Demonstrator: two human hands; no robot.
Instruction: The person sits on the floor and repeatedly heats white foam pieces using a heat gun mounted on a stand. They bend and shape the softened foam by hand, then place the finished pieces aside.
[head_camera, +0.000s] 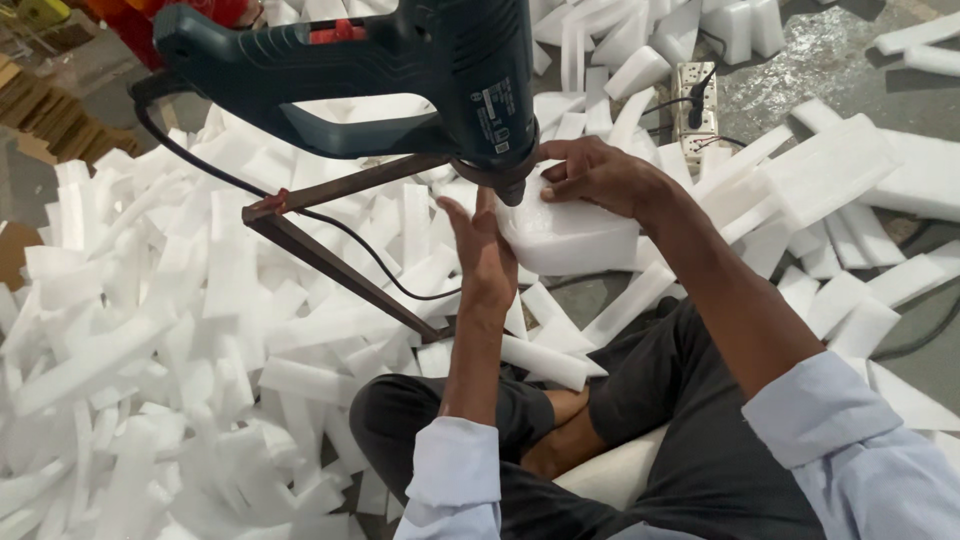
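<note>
Clamping a soft white foam block (570, 235), both hands' (600, 175) grips press beneath a heat gun's (400, 60) nozzle.

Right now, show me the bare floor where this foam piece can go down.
Bare grey concrete floor lies upper right, between the white power strip and the long white foam slabs. Left of the rusty metal stand, the white foam strip heap crowds everything.

A small pale rectangular label (497, 118) sits on the dark heat gun's (400, 60) barrel, above the nozzle.
</note>
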